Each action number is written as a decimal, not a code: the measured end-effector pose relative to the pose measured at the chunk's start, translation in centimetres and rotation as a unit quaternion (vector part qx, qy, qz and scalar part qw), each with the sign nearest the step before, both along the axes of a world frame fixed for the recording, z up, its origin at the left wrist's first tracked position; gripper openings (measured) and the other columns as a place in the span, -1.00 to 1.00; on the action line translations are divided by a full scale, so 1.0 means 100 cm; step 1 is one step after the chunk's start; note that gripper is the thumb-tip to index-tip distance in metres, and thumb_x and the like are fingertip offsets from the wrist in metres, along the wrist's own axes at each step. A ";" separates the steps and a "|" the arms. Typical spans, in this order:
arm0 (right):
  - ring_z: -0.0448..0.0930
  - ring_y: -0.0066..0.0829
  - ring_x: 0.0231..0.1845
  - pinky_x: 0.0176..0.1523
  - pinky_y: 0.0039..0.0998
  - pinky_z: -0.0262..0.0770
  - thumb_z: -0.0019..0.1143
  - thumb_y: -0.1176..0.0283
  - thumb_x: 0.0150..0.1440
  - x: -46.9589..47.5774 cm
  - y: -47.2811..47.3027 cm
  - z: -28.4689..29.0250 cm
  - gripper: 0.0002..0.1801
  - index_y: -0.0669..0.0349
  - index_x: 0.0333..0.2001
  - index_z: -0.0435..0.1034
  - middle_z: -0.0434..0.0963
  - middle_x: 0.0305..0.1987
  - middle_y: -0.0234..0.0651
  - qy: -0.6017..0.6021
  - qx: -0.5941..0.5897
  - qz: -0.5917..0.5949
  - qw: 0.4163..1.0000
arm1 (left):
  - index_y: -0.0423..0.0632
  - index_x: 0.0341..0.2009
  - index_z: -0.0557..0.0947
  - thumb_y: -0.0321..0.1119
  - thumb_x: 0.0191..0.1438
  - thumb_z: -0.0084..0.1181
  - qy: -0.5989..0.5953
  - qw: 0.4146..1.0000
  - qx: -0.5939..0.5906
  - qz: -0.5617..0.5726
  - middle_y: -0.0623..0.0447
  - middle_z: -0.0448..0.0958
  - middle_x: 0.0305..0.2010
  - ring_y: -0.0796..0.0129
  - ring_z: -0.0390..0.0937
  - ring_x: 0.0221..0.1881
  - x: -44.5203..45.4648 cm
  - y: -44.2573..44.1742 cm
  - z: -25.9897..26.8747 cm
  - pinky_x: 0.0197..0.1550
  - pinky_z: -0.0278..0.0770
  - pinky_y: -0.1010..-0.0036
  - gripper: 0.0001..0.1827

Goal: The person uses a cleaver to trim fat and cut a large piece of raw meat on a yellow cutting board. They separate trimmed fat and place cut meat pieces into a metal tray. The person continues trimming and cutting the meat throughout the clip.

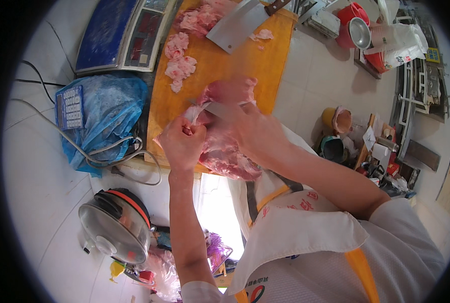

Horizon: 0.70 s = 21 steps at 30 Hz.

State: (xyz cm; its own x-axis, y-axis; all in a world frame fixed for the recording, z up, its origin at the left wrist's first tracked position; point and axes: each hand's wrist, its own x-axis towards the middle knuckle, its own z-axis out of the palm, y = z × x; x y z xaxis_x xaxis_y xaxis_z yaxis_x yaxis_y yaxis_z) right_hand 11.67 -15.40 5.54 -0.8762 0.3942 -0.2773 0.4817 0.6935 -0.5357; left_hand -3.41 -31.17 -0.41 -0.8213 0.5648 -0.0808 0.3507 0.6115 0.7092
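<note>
A large piece of raw meat (pixel 228 155) lies on the near end of a wooden cutting board (pixel 213 68), partly under my hands. My left hand (pixel 182 143) is closed on a pale flap of fat or membrane (pixel 192 113) at the meat's left side. My right hand (pixel 262 134) grips a knife; its handle is hidden in the fist. The blurred knife blade (pixel 219 110) points left across the meat, close to the pulled flap. Farther up the board lie trimmed fat pieces (pixel 180 68) and a broad cleaver (pixel 238 25) with a dark handle.
Left of the board are a digital scale (pixel 105 36) and a calculator (pixel 69 108) on a blue plastic bag (pixel 113 102). A loose cable (pixel 155 178) hangs by the corner. Below stands a lidded electric pot (pixel 113 227). Tubs and a white bag (pixel 402 45) stand at right.
</note>
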 end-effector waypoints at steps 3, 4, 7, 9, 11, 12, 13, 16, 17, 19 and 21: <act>0.71 0.21 -0.24 -0.16 0.12 0.62 0.18 0.40 0.35 -0.019 0.008 0.007 -0.77 0.27 -0.02 0.38 0.64 -0.19 0.10 -0.062 -0.011 -0.007 0.998 | -0.22 -0.50 0.63 -0.44 -0.07 0.37 -0.005 1.000 0.005 0.020 -0.01 0.54 -0.61 0.33 0.48 -0.59 -0.001 -0.002 0.001 -0.45 0.44 0.35 -0.84; 0.71 0.20 -0.24 -0.16 0.12 0.62 0.19 0.40 0.35 -0.021 0.010 0.015 -0.77 0.27 -0.02 0.38 0.65 -0.22 0.08 -0.097 -0.028 -0.023 0.995 | -0.21 -0.51 0.62 -0.44 -0.09 0.36 -0.018 0.999 0.006 0.033 -0.03 0.55 -0.61 0.29 0.48 -0.60 -0.002 -0.003 0.001 -0.46 0.44 0.33 -0.84; 0.72 0.20 -0.23 -0.19 0.13 0.61 0.20 0.38 0.35 0.000 0.023 0.026 -0.76 0.28 -0.03 0.38 0.65 -0.25 0.10 -0.031 -0.027 -0.027 0.999 | -0.22 -0.50 0.63 -0.43 -0.07 0.36 -0.043 0.996 0.014 0.078 0.00 0.53 -0.63 0.34 0.47 -0.60 0.000 -0.005 0.003 -0.45 0.45 0.35 -0.84; 0.73 0.20 -0.22 -0.19 0.14 0.61 0.21 0.36 0.35 0.001 0.034 0.029 -0.74 0.28 -0.03 0.37 0.65 -0.25 0.12 -0.020 -0.030 -0.015 0.999 | -0.23 -0.45 0.67 -0.42 -0.04 0.37 -0.047 0.996 -0.005 0.074 0.04 0.55 -0.61 0.46 0.46 -0.55 -0.001 -0.003 0.009 -0.41 0.47 0.41 -0.85; 0.73 0.20 -0.22 -0.18 0.14 0.61 0.22 0.35 0.36 -0.004 0.042 0.031 -0.74 0.29 -0.03 0.38 0.65 -0.25 0.14 -0.033 -0.029 0.004 0.999 | -0.24 -0.45 0.67 -0.43 -0.04 0.37 -0.042 0.996 -0.012 0.072 0.04 0.55 -0.60 0.47 0.45 -0.54 0.001 -0.002 0.012 -0.40 0.47 0.42 -0.85; 0.73 0.20 -0.23 -0.18 0.14 0.61 0.23 0.34 0.36 -0.009 0.042 0.032 -0.73 0.29 -0.04 0.39 0.65 -0.26 0.14 -0.043 -0.026 0.012 0.999 | -0.24 -0.46 0.66 -0.43 -0.05 0.36 -0.036 0.997 -0.009 0.070 0.02 0.54 -0.60 0.43 0.45 -0.56 0.003 -0.002 0.011 -0.42 0.46 0.39 -0.85; 0.73 0.20 -0.23 -0.17 0.14 0.61 0.23 0.33 0.36 -0.014 0.042 0.032 -0.73 0.30 -0.04 0.40 0.65 -0.27 0.14 -0.053 -0.024 0.021 0.998 | -0.24 -0.48 0.65 -0.44 -0.07 0.36 -0.029 0.997 -0.006 0.068 0.00 0.53 -0.61 0.39 0.45 -0.58 0.005 -0.002 0.010 -0.44 0.45 0.37 -0.85; 0.73 0.18 -0.27 -0.18 0.11 0.62 0.24 0.32 0.37 -0.020 0.051 0.009 -0.72 0.34 -0.06 0.43 0.66 -0.33 0.11 0.048 -0.001 0.060 0.997 | -0.23 -0.45 0.67 -0.45 -0.07 0.36 -0.032 0.998 0.000 0.062 0.03 0.57 -0.57 0.39 0.47 -0.56 0.007 -0.005 0.005 -0.42 0.46 0.37 -0.87; 0.73 0.17 -0.28 -0.19 0.10 0.62 0.25 0.32 0.37 -0.019 0.055 -0.003 -0.71 0.35 -0.06 0.45 0.67 -0.35 0.10 0.065 0.010 0.068 0.995 | -0.22 -0.45 0.67 -0.45 -0.06 0.36 -0.042 0.996 0.006 0.076 0.03 0.57 -0.57 0.38 0.48 -0.56 0.007 -0.005 0.005 -0.42 0.47 0.37 -0.87; 0.74 0.15 -0.29 -0.19 0.07 0.61 0.26 0.31 0.36 -0.017 0.063 -0.013 -0.70 0.36 -0.07 0.47 0.68 -0.37 0.07 0.077 -0.015 0.058 0.995 | -0.22 -0.43 0.68 -0.46 -0.05 0.37 -0.064 0.992 0.019 0.108 0.05 0.58 -0.56 0.35 0.49 -0.57 0.006 -0.004 0.004 -0.41 0.50 0.35 -0.88; 0.74 0.14 -0.28 -0.18 0.06 0.60 0.28 0.29 0.36 -0.011 0.071 0.000 -0.69 0.36 -0.08 0.48 0.69 -0.36 0.05 0.045 -0.133 -0.017 0.990 | -0.21 -0.37 0.70 -0.45 -0.04 0.38 -0.055 0.993 -0.001 0.105 0.04 0.61 -0.51 0.36 0.52 -0.52 0.006 -0.003 0.003 -0.37 0.53 0.37 -0.86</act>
State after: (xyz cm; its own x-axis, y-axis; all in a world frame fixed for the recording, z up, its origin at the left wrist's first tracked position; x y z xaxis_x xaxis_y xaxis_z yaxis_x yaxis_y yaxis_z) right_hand 10.61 -8.26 5.50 -0.8896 0.3473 -0.2967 0.4443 0.5067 -0.7389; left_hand -2.85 -31.43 -0.09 -0.9073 0.3814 -0.1771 0.1357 0.6642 0.7351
